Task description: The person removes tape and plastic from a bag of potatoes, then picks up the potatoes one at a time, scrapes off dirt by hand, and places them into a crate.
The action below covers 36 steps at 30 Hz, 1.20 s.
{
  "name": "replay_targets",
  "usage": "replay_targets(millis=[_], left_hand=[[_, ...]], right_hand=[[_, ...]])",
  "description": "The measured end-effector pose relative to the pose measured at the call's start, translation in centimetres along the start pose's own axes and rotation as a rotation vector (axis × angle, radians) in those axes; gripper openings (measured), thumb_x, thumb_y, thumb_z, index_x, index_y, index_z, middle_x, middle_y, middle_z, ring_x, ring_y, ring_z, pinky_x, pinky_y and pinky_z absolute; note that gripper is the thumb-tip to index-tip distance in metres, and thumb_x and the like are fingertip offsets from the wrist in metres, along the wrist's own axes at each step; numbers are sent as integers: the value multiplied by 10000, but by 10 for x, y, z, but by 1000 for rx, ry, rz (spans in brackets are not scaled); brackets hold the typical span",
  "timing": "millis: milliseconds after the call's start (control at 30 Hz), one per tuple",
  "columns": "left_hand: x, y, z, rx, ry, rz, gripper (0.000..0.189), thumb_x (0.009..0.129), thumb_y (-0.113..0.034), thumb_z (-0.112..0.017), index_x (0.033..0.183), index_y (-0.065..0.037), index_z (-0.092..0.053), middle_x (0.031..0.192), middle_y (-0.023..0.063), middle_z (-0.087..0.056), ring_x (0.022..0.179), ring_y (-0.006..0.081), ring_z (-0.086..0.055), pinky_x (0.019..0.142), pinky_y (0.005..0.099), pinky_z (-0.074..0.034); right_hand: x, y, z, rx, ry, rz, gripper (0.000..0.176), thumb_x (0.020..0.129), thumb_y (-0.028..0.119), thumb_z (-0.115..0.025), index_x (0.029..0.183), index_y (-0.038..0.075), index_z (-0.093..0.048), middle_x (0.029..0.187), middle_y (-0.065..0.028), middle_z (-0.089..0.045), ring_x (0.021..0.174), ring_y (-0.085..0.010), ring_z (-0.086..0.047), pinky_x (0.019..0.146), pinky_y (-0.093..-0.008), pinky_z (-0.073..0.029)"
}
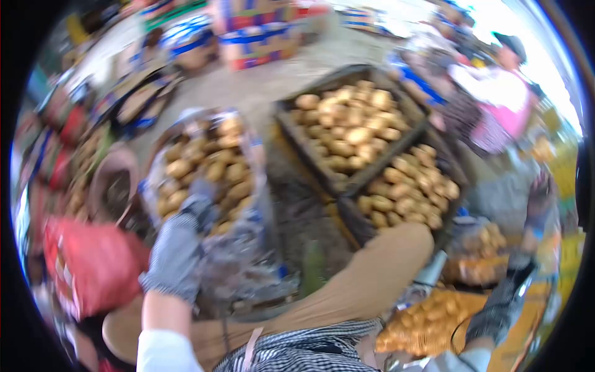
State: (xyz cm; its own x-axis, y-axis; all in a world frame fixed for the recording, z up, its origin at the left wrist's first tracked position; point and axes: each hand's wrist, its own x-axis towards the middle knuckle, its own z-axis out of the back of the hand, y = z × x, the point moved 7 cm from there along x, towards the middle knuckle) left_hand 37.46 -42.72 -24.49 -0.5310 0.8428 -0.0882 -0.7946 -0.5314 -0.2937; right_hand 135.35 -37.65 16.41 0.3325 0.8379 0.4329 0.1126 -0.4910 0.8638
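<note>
My left hand (186, 239), in a grey checked glove, reaches down over the potatoes (214, 167) in a plastic-lined basket (257, 155). Its fingertips are among or just above the potatoes, too blurred to show a grip. My right hand (503, 301), in a dark grey glove, is stretched far out to the right edge, past a heap of potatoes in orange netting (427, 322). Blur and lens distortion hide its fingers and anything in them. Two dark crates (297, 139) full of potatoes stand side by side ahead of my knee.
A red sack (93, 266) and a pinkish bucket (116, 186) stand at the left. Bagged potatoes (486, 242) lie to the right of the crates. Stacked cartons (257, 37) are at the back. A person in pink and white (496, 99) sits beyond the crates.
</note>
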Motion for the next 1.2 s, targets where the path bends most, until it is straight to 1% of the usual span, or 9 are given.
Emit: replay_targets(millis=[100,167,400,467,500,600,900,1000,1200], left_hand=[[-3,20,-8,-235,0,179,415,817,-285,-652,1169,-89,-555,1062,173,-672,1014,333,-643,921,406,-482],[-5,19,-3,-270,168,240,590,758,-281,-710,1260,-100,-456,1145,204,-632,1072,376,-607,943,411,-470],[10,2,-10,-231,155,153,813,767,-370,-743,1444,-169,-341,1212,194,-610,1127,334,-585,965,378,-458],[19,11,-22,-383,145,103,765,766,-382,-759,1408,-150,-415,1187,201,-621,1122,305,-594,968,355,-456],[45,45,-68,-721,117,35,661,791,-354,-754,1357,-142,-486,1081,148,-667,898,239,-663,765,325,-544],[-12,12,-9,-1280,345,435,476,865,-331,-686,1285,-165,-536,881,-16,-647,506,63,-496,391,188,-390],[-150,-109,75,-1585,792,66,583,952,-530,-403,1371,-126,-434,951,49,-656,596,119,-547,437,219,-405],[-173,-133,73,-1612,745,-101,624,970,-520,-388,1445,-119,-340,1072,47,-626,738,106,-594,537,200,-465],[-195,-144,75,-1947,633,-21,485,1016,-348,-420,1446,-142,-332,1263,38,-537,997,129,-595,784,293,-545]], right_hand=[[-103,-123,-186,63,-44,-259,407,953,270,-534,1331,128,-484,1291,-68,-547,1063,-103,-555,813,-221,-459],[-147,-187,-256,63,25,-474,454,934,311,-559,1346,140,-480,1197,-31,-594,883,-76,-567,709,-198,-450],[-286,-238,-475,105,337,-694,498,909,311,-620,1327,83,-475,1061,-82,-605,740,-123,-558,590,-250,-487],[-316,-267,-493,100,428,-797,486,920,251,-616,1340,61,-462,1073,-99,-603,716,-127,-572,559,-241,-497],[-330,-279,-496,93,465,-855,479,926,221,-611,1346,52,-458,1078,-103,-604,708,-126,-579,552,-233,-501],[-348,-280,-511,36,654,-937,486,922,201,-623,1349,38,-458,1077,-97,-601,733,-109,-584,574,-211,-497],[-394,-279,-543,126,1079,-1129,737,838,273,-728,1421,43,-338,1176,-62,-548,879,-109,-579,682,-224,-514],[-393,-274,-534,200,968,-1125,736,784,158,-776,1395,57,-378,1195,-54,-543,869,-86,-566,668,-221,-513],[-377,-262,-519,146,1027,-574,810,676,117,-849,1349,29,-408,1309,-78,-484,1221,-177,-476,1005,-311,-430]])
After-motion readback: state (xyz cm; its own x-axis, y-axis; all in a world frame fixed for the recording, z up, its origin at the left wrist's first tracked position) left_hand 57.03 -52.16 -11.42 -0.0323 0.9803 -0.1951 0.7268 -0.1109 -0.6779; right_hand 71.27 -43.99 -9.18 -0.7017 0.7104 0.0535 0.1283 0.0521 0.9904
